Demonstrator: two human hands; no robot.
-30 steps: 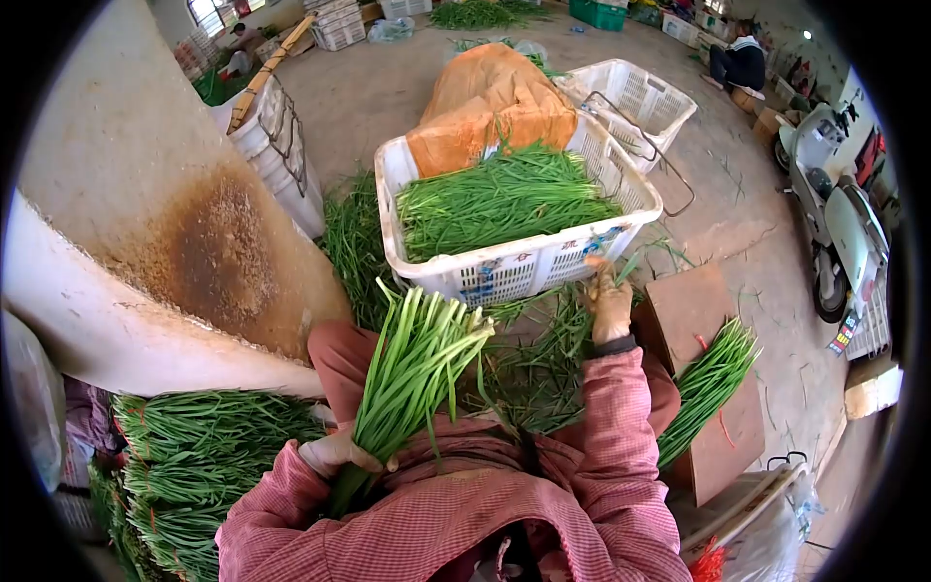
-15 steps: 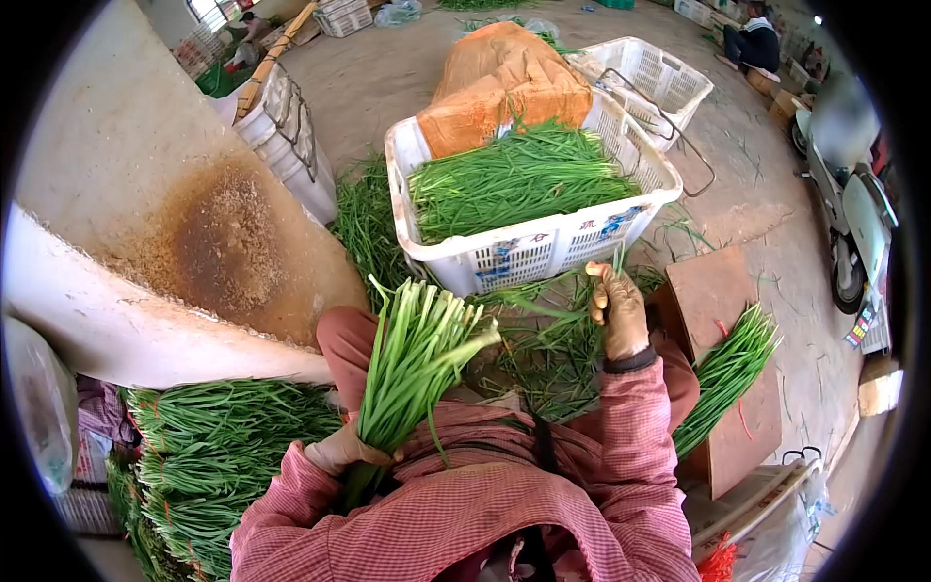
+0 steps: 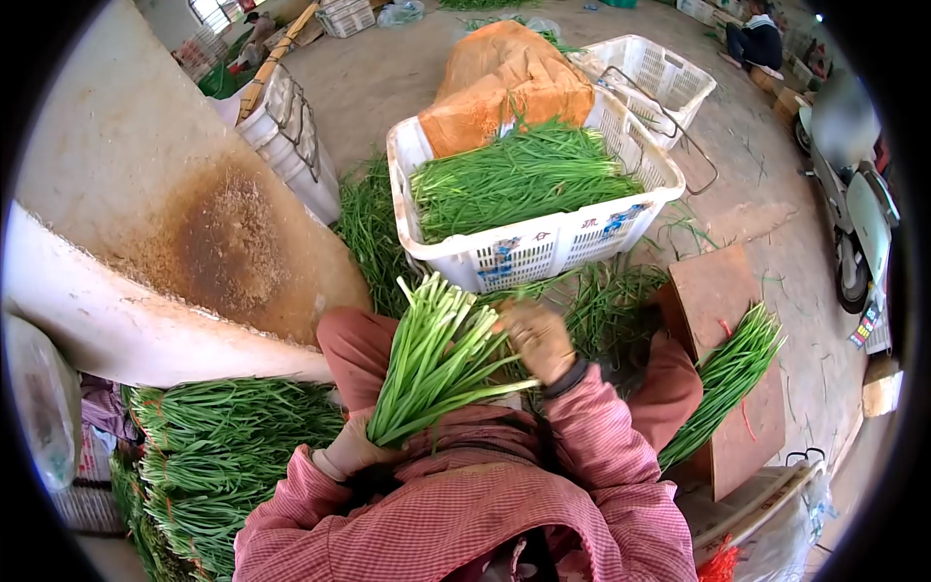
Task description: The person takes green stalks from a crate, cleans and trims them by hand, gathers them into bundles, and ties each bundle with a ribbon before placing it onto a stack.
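The right hand has moved in to the pale ends of the green bunch.
Half a second ago this hand was up by itself, close to the front of the white basket; its fingers look bent now, but they are blurry, so I cannot tell if they hold anything. The left hand has its fingers wrapped around the low part of the bunch, which leans up over the lap, and one long stalk pokes out to the side. Loose greens lie on the floor past the hands. The basket holds more greens and an orange cloth. A tied bundle lies on a brown board at the right.
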